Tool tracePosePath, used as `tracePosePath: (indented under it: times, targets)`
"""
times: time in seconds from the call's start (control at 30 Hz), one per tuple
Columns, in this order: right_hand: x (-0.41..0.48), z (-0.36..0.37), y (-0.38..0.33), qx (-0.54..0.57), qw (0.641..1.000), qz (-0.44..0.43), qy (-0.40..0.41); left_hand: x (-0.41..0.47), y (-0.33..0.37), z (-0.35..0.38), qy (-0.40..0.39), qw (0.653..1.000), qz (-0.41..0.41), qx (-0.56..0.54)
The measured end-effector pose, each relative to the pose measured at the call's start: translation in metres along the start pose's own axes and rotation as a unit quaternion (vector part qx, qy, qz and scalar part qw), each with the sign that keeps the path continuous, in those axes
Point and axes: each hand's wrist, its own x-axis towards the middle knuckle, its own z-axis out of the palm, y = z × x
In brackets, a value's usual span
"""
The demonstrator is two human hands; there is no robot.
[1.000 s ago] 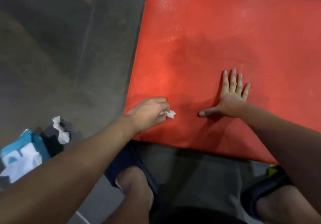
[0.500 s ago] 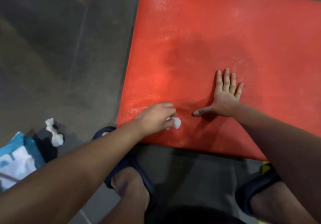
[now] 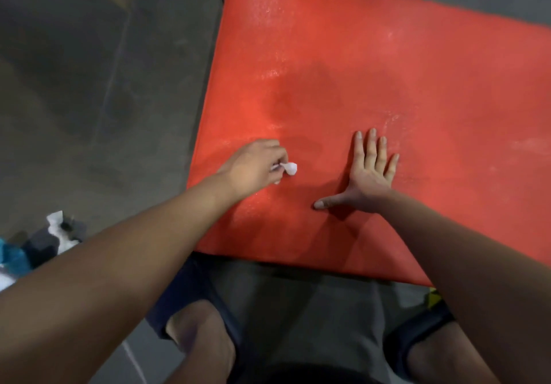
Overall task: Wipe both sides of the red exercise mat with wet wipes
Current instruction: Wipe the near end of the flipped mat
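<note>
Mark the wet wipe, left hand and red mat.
wet wipe (image 3: 289, 168): head view, white tip beyond the fingers.
left hand (image 3: 253, 169): head view, back of the hand.
red mat (image 3: 387, 70): head view, bare top surface.

Flat on grey floor (image 3: 74, 85), filling centre and upper right of the frame: large red rectangular exercise mat (image 3: 387, 70), right side cut off, textured surface glistening wet in patches near the top. Left of centre, on the mat near its left edge: small crumpled white wet wipe (image 3: 289, 168), pinched in the fingertips of the left hand (image 3: 253, 169). At the lower left edge: second crumpled white wipe (image 3: 55, 224) beside a blue wipes pack (image 3: 12, 254).
</note>
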Motion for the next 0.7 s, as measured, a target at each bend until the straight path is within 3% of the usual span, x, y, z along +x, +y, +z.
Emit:
tracePosePath:
  times: [0.17,0.27,0.33,0.5,0.7]
  targets:
    - [0.003,0.002,0.003,0.004,1.0,-0.005,0.012,-0.025,0.004,0.017,-0.025,0.995,0.094,0.001]
    - [0.004,-0.007,-0.001,0.047,0.998,0.02,0.024,-0.03,-0.006,0.019,-0.018,0.995,0.094,-0.007]
    - [0.015,-0.024,-0.006,0.092,0.993,0.029,0.075,-0.019,-0.009,0.014,-0.001,0.996,0.085,0.013]
    - [0.084,-0.082,-0.002,0.077,0.969,-0.024,0.234,0.024,-0.008,-0.001,0.046,0.996,0.063,0.033]
    - [0.12,-0.044,0.008,0.026,0.947,-0.019,0.32,0.025,-0.007,0.002,0.043,0.986,0.127,0.097]
